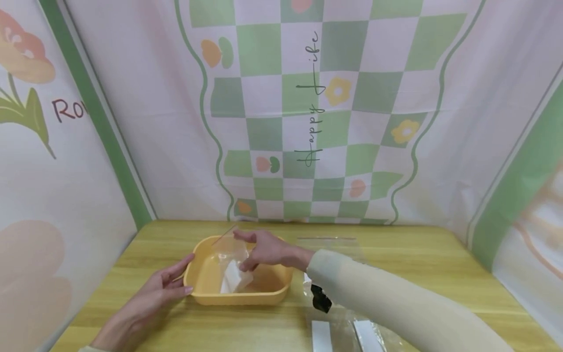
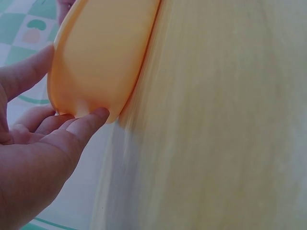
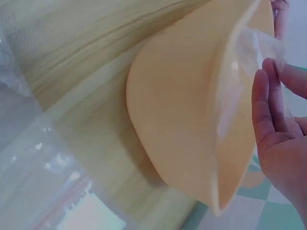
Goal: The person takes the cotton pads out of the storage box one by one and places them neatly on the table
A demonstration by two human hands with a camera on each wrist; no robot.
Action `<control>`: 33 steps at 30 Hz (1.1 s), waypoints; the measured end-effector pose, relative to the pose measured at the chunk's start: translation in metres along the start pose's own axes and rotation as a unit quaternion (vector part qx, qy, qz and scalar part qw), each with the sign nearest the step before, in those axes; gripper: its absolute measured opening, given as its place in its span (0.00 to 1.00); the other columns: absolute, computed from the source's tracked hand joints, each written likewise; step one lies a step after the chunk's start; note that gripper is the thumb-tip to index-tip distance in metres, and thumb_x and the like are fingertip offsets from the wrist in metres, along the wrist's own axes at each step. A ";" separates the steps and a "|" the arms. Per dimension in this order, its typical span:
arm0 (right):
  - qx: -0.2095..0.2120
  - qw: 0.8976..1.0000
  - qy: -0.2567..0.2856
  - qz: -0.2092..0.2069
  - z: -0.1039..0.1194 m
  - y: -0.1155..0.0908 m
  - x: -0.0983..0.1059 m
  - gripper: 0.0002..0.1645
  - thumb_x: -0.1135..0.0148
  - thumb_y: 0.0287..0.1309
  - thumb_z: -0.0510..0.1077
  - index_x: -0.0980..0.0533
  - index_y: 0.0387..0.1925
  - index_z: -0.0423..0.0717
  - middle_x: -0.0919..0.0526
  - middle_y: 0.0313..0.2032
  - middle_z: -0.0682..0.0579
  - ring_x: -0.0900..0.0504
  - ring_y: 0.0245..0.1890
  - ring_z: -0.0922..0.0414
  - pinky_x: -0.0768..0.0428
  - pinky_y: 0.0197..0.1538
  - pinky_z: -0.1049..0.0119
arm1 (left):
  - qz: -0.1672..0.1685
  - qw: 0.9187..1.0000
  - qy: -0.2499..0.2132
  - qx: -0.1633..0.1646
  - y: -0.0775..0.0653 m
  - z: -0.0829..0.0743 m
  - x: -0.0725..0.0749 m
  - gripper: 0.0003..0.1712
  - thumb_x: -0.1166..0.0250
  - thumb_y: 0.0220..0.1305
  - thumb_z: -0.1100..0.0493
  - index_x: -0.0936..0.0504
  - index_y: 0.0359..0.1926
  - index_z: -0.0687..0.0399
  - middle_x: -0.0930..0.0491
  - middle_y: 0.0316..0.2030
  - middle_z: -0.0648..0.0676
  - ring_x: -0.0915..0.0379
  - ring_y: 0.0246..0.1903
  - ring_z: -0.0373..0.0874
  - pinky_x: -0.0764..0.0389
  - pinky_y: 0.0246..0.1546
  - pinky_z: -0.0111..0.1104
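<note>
A yellow plastic basin (image 1: 237, 299) stands on the table's left half. My left hand (image 1: 151, 293) holds its left end, thumb and fingers against the rim and outer wall; the left wrist view shows this hand (image 2: 53, 139) at the basin's rounded end. Over the basin, my right hand (image 1: 267, 250) pinches a clear zip bag (image 1: 233, 252) with a white piece (image 1: 231, 277) inside, low within the walls. Seen from the right wrist, part of the bag (image 3: 256, 45) shows between the thumb and fingertips of the right hand (image 3: 283, 139).
Right of the basin, partly under my right sleeve (image 1: 396, 293), several clear bags lie on the wooden table (image 1: 440, 264). They hold white pieces (image 1: 322, 336) and a black item (image 1: 321, 298). A patterned cloth (image 1: 303, 122) hangs behind the table.
</note>
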State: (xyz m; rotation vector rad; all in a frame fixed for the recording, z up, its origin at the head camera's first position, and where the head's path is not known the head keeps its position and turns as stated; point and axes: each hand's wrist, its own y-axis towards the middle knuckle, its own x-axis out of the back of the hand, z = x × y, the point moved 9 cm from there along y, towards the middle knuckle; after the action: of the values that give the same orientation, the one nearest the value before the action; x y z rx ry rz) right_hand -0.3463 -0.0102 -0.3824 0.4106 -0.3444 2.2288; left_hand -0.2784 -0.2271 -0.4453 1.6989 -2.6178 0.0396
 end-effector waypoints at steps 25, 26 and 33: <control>0.056 0.998 -0.028 0.017 0.037 -0.046 0.075 0.61 0.23 0.51 0.34 0.45 0.82 0.44 0.43 0.81 0.50 0.44 0.79 0.45 0.26 0.71 0.49 | 0.001 1.000 -0.004 0.003 -0.001 -0.002 -0.002 0.52 0.35 0.69 0.70 0.58 0.82 0.67 0.64 0.81 0.68 0.52 0.75 0.72 0.26 0.65 0.31; 0.054 0.998 -0.025 0.020 0.037 -0.050 0.077 0.62 0.23 0.51 0.34 0.46 0.83 0.45 0.44 0.81 0.50 0.45 0.80 0.45 0.27 0.71 0.48 | 0.001 1.000 -0.005 0.004 -0.001 -0.002 -0.002 0.52 0.35 0.69 0.70 0.58 0.82 0.67 0.64 0.81 0.68 0.52 0.75 0.73 0.26 0.65 0.31; 0.039 0.999 -0.010 0.014 0.029 -0.075 0.094 0.63 0.23 0.54 0.35 0.48 0.84 0.49 0.46 0.82 0.49 0.13 0.38 0.45 0.18 0.63 0.51 | 0.001 1.000 -0.004 0.008 -0.002 -0.002 -0.001 0.52 0.34 0.69 0.69 0.58 0.82 0.67 0.65 0.81 0.68 0.54 0.75 0.73 0.26 0.65 0.31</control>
State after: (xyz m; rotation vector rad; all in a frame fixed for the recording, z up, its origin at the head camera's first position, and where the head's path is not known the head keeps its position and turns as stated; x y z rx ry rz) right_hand -0.3400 0.0901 -0.3102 0.4716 -0.2762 2.2716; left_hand -0.2766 -0.2269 -0.4435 1.7058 -2.6317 0.0527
